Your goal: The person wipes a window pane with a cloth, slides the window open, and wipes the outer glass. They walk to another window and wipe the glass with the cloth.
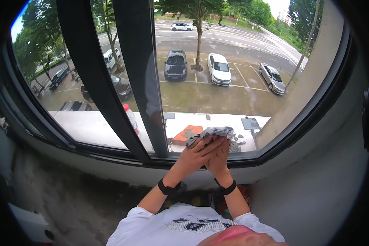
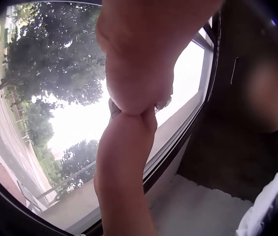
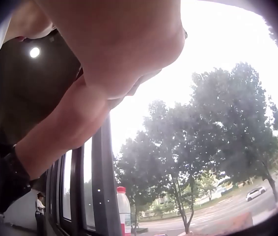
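Note:
In the head view a crumpled grey-white cloth point(image 1: 215, 131) with dark patches is bunched at the fingertips of both hands, in front of the window glass. My left hand point(image 1: 196, 155) holds it from the left, its fingers lying across toward the other hand. Close against it, my right hand point(image 1: 218, 158) grips the cloth from below, fingers pointing up. Both wrists wear black bands. In the wrist views the hands meet, and only small edges of the cloth point(image 2: 113, 109) show; most of it is hidden behind the hands.
Dark window frame bars point(image 1: 137, 74) stand to the left of the hands. Beyond them, a white ledge point(image 1: 229, 119) carries an orange-red brick point(image 1: 185, 134) and a red-capped bottle point(image 1: 131, 119). Parked cars point(image 1: 219, 69) and trees lie outside. A grey wall point(image 1: 307, 164) curves along the right.

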A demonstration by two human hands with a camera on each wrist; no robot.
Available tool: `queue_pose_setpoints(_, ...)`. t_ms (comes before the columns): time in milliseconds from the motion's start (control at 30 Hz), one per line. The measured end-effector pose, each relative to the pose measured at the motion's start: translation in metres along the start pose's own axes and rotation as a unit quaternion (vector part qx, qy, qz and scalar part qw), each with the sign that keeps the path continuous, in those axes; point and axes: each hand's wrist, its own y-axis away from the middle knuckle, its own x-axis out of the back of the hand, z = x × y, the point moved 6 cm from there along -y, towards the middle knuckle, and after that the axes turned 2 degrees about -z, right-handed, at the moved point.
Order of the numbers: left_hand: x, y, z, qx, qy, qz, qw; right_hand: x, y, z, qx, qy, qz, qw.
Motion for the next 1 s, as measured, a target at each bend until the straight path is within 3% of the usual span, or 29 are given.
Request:
queue_pose_setpoints(33,-0.014,0.016,0.001,0.006,-0.002,0.007,1.000,-0.022,0.034,0.006,-0.030,-0.011,-0.003,0.999)
queue_pose_setpoints(100,-0.061,0.055,0.005,-0.024,-0.006,-0.073,0.997,-0.049,0.090,0.008,-0.052,-0.022,-0.007,0.998)
queue_pose_setpoints(133,-0.067,0.064,0.003,-0.020,-0.007,-0.069,0.997,-0.063,0.115,0.006,-0.084,-0.027,-0.068,0.994)
queue_pose_setpoints(167,-0.067,0.070,0.002,-0.022,0.006,-0.095,0.995,-0.068,0.118,0.003,-0.118,-0.032,-0.128,0.984)
queue_pose_setpoints(267,-0.056,0.055,-0.005,-0.032,0.004,-0.149,0.988,-0.051,0.094,0.008,-0.086,-0.021,-0.097,0.991)
queue_pose_setpoints(333,-0.009,0.012,-0.003,-0.040,-0.009,-0.074,0.996,-0.012,0.036,0.008,-0.043,-0.005,-0.063,0.997)
queue_pose_setpoints(400,0.031,-0.027,0.000,-0.038,0.001,-0.028,0.999,0.017,-0.012,0.007,-0.049,-0.013,-0.027,0.998)
queue_pose_setpoints(467,0.039,-0.041,0.001,-0.033,0.014,-0.005,0.999,0.019,-0.025,0.007,-0.050,-0.030,0.001,0.998)
queue_pose_setpoints(567,0.014,-0.015,0.005,-0.023,0.009,-0.013,1.000,-0.006,0.004,0.010,-0.065,-0.016,0.012,0.998)
queue_pose_setpoints(633,-0.023,0.018,0.003,-0.018,-0.005,-0.017,1.000,-0.049,0.067,0.015,-0.077,-0.011,-0.012,0.997)
queue_pose_setpoints(667,-0.048,0.039,0.004,-0.030,0.005,-0.055,0.998,-0.061,0.090,0.014,-0.103,-0.039,-0.029,0.993)
queue_pose_setpoints(767,-0.046,0.048,0.004,-0.036,0.031,-0.144,0.989,-0.061,0.106,0.012,-0.093,-0.036,-0.038,0.994)
queue_pose_setpoints(800,-0.040,0.036,0.003,-0.025,0.046,-0.171,0.984,-0.054,0.095,0.016,-0.086,-0.023,-0.035,0.995)
queue_pose_setpoints(833,-0.021,0.018,0.004,-0.065,-0.009,-0.090,0.994,-0.043,0.070,0.020,-0.081,-0.011,-0.033,0.996)
queue_pose_setpoints(900,0.016,-0.019,0.001,-0.054,-0.035,-0.071,0.995,0.000,0.004,0.016,-0.038,0.002,0.041,0.998)
queue_pose_setpoints(1000,0.053,-0.052,-0.002,-0.042,-0.047,0.025,0.998,0.032,-0.054,0.006,-0.024,-0.028,0.044,0.998)
